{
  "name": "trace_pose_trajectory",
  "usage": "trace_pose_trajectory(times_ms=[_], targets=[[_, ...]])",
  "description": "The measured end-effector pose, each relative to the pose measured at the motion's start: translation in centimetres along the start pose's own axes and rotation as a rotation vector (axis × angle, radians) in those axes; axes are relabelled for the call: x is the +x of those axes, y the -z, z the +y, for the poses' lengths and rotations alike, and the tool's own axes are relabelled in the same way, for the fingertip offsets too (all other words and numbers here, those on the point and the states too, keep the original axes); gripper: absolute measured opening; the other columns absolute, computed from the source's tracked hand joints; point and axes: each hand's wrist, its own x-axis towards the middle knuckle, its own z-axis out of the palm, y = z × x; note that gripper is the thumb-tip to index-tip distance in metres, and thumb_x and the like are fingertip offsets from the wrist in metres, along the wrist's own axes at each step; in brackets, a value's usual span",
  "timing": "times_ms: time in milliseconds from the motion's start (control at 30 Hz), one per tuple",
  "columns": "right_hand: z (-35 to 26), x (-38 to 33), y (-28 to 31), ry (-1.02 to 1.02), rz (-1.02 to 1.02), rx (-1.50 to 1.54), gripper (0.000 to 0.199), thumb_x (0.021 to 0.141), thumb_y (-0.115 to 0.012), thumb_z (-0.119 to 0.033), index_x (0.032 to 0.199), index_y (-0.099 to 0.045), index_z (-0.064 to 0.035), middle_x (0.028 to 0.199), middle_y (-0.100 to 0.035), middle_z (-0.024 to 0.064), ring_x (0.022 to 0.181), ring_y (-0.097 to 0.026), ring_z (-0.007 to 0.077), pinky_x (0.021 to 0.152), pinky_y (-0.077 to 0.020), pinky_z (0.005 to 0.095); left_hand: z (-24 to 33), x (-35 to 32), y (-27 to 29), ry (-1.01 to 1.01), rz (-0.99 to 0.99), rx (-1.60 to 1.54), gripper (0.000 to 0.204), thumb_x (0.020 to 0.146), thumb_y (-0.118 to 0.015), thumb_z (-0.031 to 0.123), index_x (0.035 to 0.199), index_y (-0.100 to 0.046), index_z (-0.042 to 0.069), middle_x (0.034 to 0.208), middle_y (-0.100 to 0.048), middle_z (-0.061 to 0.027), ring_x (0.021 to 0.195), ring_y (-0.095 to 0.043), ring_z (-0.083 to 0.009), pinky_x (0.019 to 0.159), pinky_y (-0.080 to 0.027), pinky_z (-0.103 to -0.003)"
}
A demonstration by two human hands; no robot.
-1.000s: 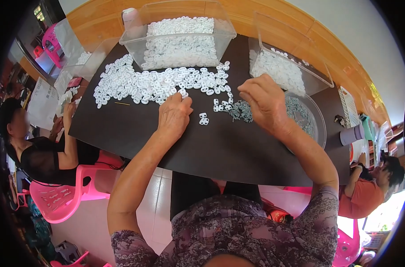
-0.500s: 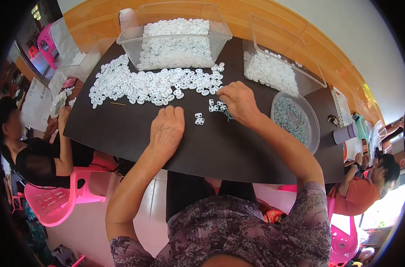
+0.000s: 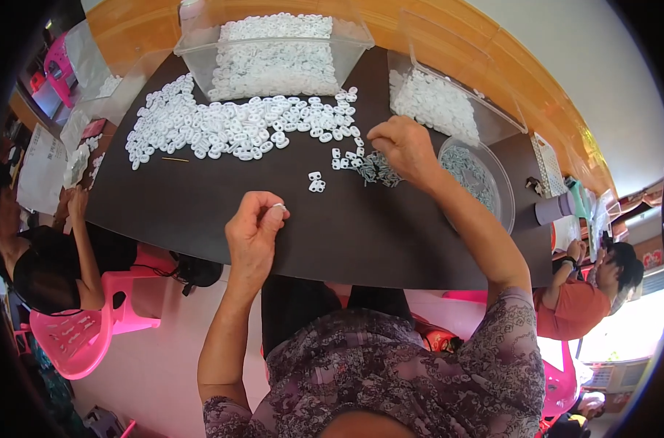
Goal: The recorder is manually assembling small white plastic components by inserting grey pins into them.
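My left hand is raised over the near part of the table, with a small white plastic piece pinched between thumb and forefinger. My right hand hovers by a small heap of grey screws, its fingers drawn together; whatever they hold, if anything, is too small to see. Beside the screws stands a group of white two-holed pieces. A smaller cluster of these pieces lies between my hands. Beyond them spreads a wide pile of white oval two-holed pieces.
A clear bin full of white pieces stands at the back. Another clear bin is at the back right, near a round tub of screws. A thin brass-coloured stick lies left. People sit at both sides.
My left hand has turned and opened its pinch to view, showing a white piece. My right hand has shifted slightly up and away from the white group, uncovering the screw heap.
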Motion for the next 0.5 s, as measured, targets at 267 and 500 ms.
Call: trace_pose_trajectory(times_ms=[267,500], targets=[[-2.4,-2.3,0.0,-0.005,-0.100,0.160,0.007,0.070,-0.067,-0.005,0.077,-0.066,-0.0062,0.073,-0.059,0.0074,0.075,-0.056,0.0259,0.066,-0.0451,0.0350,-0.2,0.0,0.0,0.049,0.002,-0.089,0.009,0.089,-0.058,0.010,0.089,-0.057,0.001,0.077,-0.056,0.0008,0.068,-0.047,-0.0047,0.062,-0.040,-0.018],[-2.9,-2.5,-1.7,0.116,-0.132,-0.049,0.005,0.069,-0.067,-0.006,0.073,-0.064,-0.0080,0.072,-0.055,0.0060,0.074,-0.053,0.0251,0.063,-0.0440,0.0359,-0.4,-0.1,-0.1,0.038,0.013,-0.087,0.008,0.089,-0.059,0.009,0.090,-0.057,0.001,0.077,-0.056,0.0014,0.069,-0.047,-0.0043,0.062,-0.040,-0.018]])
